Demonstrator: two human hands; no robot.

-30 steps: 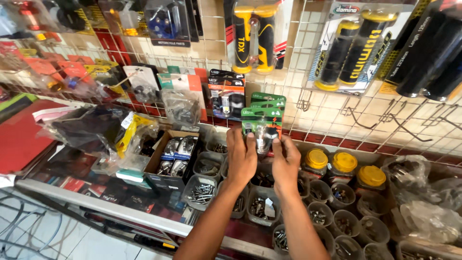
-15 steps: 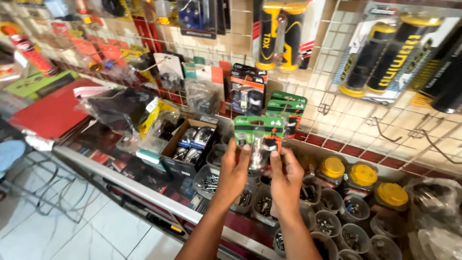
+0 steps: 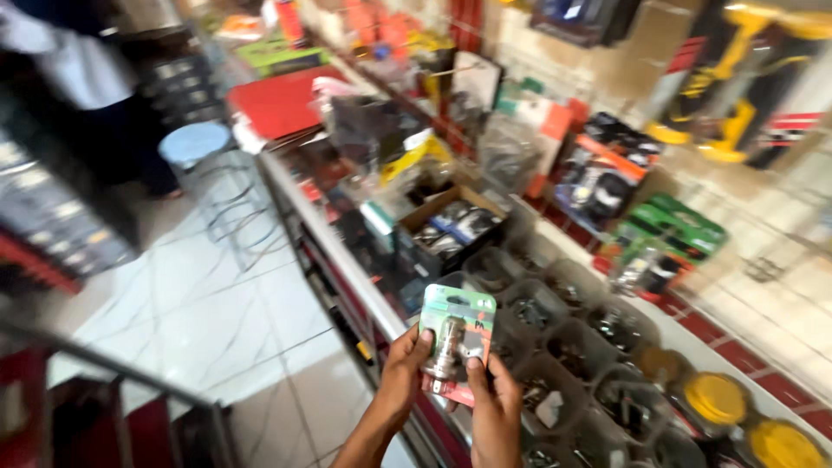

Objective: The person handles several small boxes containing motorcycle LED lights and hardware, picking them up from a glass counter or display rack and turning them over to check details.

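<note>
Both my hands hold one small blister pack (image 3: pixel 457 338) with a green card top and a metal part under clear plastic. My left hand (image 3: pixel 405 373) grips its left edge. My right hand (image 3: pixel 494 403) holds its lower right side, thumb on the front. The pack is upright, above the front edge of the shop counter (image 3: pixel 334 243). More green blister packs (image 3: pixel 672 230) hang on the wall grid to the right.
Clear tubs of small metal parts (image 3: pixel 555 316) fill the counter, with yellow-lidded jars (image 3: pixel 715 399) at the right. A cardboard box of packaged parts (image 3: pixel 451 225) and a red folder (image 3: pixel 277 100) lie further along. A stool (image 3: pixel 204 156) stands on the tiled floor; a person (image 3: pixel 78 78) stands far left.
The view has swung left and down toward the floor. My hands have drawn the green pack away from the wall grid to the counter's front edge.
</note>
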